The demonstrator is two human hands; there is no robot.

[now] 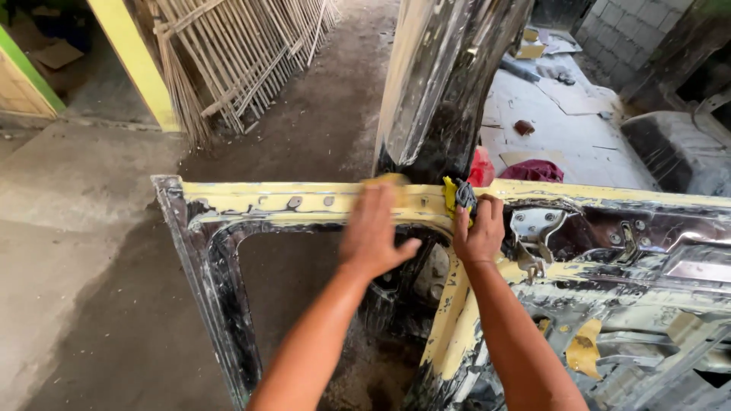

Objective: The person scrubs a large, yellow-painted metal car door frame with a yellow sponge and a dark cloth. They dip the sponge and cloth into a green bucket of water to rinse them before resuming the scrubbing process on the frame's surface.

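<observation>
— What are the hands on?

— Both rest on the top rail of a stripped car door (320, 199), black metal smeared with yellow filler. The left hand (375, 232) lies flat over a yellowish pad (390, 180), fingers spread and pressing down, so only the pad's far edge shows beyond the fingertips. The right hand (480, 228) is pinched shut around a crumpled dark and yellow rag (459, 194) that sticks up out of the fist.

— How does the door lie?

— Its long axis runs from left to right across the view. The rail under both palms follows that line. The window opening sits just below the left wrist, and the latch hardware (535, 228) is just to the right of the right hand.

— How far along does the work look?

— I'd judge it partway. The rail to the left of the left hand is coated yellow with bare patches and holes showing through, and the pillar below the right wrist is yellow too. The lower frame is still mostly dark and smeared. Whether the patch under the left palm is smooth yet I can't tell, since the hand covers it.

— Anything else close by?

— A red cloth (533, 170) lies on the floor just beyond the rag hand, and bamboo fencing (244, 53) leans well beyond the left one.
</observation>
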